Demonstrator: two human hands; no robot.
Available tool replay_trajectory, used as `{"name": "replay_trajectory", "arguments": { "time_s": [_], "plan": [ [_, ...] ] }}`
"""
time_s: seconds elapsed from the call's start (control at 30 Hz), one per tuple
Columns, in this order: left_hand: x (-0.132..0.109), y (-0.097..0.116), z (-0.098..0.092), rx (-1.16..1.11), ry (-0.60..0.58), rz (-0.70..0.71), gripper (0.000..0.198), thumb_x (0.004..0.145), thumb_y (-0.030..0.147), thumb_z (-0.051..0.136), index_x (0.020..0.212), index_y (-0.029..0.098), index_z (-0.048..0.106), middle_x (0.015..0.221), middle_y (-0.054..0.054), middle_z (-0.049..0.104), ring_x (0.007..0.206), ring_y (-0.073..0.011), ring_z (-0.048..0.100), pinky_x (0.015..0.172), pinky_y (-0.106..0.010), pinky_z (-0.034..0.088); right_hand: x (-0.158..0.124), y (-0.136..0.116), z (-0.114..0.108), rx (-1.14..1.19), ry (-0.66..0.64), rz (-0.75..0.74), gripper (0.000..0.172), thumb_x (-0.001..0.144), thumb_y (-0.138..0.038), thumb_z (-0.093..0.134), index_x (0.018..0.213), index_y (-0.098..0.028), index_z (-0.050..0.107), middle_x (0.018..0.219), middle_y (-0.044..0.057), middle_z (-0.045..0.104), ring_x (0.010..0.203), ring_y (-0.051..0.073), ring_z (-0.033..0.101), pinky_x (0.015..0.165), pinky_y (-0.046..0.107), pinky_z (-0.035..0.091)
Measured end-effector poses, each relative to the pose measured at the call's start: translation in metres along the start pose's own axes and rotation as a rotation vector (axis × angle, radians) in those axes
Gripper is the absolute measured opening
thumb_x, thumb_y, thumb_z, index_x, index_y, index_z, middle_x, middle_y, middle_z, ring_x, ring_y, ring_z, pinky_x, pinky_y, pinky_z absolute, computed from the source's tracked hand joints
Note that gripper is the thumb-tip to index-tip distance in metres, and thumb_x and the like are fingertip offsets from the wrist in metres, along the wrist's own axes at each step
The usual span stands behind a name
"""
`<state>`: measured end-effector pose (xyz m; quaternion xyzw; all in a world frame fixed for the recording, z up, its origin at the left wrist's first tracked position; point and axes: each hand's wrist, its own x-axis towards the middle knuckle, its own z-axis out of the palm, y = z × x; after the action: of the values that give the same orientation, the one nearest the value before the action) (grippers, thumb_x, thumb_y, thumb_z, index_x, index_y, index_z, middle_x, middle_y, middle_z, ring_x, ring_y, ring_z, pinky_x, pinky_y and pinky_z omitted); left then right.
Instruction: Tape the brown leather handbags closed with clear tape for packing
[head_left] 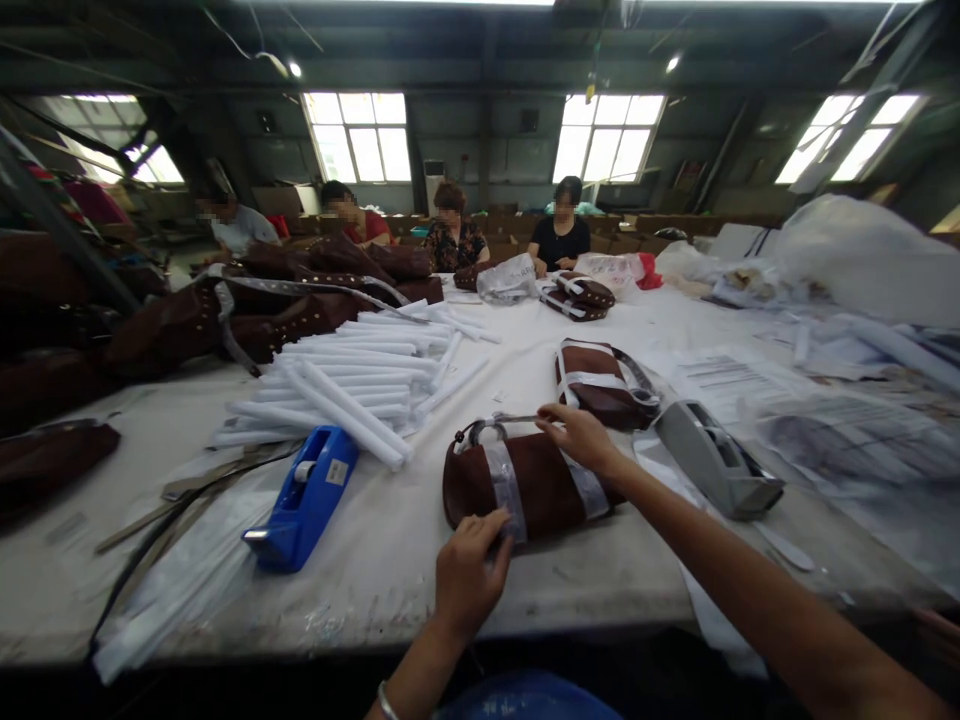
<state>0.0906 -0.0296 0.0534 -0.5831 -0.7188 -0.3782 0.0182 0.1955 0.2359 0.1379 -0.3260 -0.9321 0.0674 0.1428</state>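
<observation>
A brown suede bag (536,485) lies on the white table (390,560) right in front of me, wrapped in clear strips. My left hand (469,570) pinches the near end of one clear strip (504,490) at the bag's front edge. My right hand (581,435) rests on the bag's top edge, fingers closed on a thin strip or strap by the metal ring (480,432). A second wrapped brown bag (604,385) lies just beyond my right hand.
A blue tape dispenser (304,497) sits to the left, a grey one (712,457) to the right. White paper rolls (360,385) are heaped behind, with brown bags (247,310) piled at far left. Several people sit at the table's far end. Plastic sheets cover the right side.
</observation>
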Motion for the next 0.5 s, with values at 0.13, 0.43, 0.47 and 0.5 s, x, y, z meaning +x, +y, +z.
{"name": "replay_trajectory", "arguments": {
  "time_s": [0.13,0.43,0.47,0.5],
  "plan": [
    [0.028,0.002,0.005,0.23,0.12,0.222,0.044,0.096,0.019,0.049,0.139,0.027,0.054,0.142,-0.003,0.06,0.132,-0.0206,0.054,0.112,-0.041,0.045,-0.066,0.031,0.032,0.138,0.304,0.05,0.037,0.096,-0.038,0.05,0.125,-0.019,0.064,0.133,0.011,0.064,0.127,0.027,0.056,0.113,0.042,0.04],
    [0.037,-0.053,0.057,0.405,0.143,0.349,0.057,0.096,0.027,0.048,0.151,0.031,0.037,0.16,-0.005,0.037,0.149,-0.024,0.032,0.123,-0.049,0.025,-0.106,0.095,0.062,0.722,0.189,0.653,0.086,0.081,-0.057,0.06,0.148,-0.008,0.041,0.149,0.019,0.049,0.14,0.031,0.044,0.12,0.044,0.031],
    [0.033,-0.062,0.055,0.337,0.162,0.26,0.056,0.097,0.027,0.046,0.151,0.033,0.037,0.161,-0.005,0.034,0.15,-0.0245,0.029,0.122,-0.05,0.028,-0.107,0.093,0.055,0.853,0.144,0.715,0.089,0.078,-0.058,0.064,0.148,-0.009,0.041,0.146,0.019,0.053,0.137,0.032,0.048,0.118,0.044,0.034],
    [0.028,-0.072,0.052,0.271,0.194,0.137,0.055,0.098,0.027,0.045,0.151,0.035,0.037,0.162,-0.004,0.032,0.151,-0.0253,0.027,0.121,-0.052,0.03,-0.108,0.089,0.049,1.011,0.08,0.752,0.091,0.076,-0.06,0.068,0.148,-0.01,0.042,0.142,0.018,0.057,0.134,0.033,0.052,0.115,0.045,0.038]
  ]
}}
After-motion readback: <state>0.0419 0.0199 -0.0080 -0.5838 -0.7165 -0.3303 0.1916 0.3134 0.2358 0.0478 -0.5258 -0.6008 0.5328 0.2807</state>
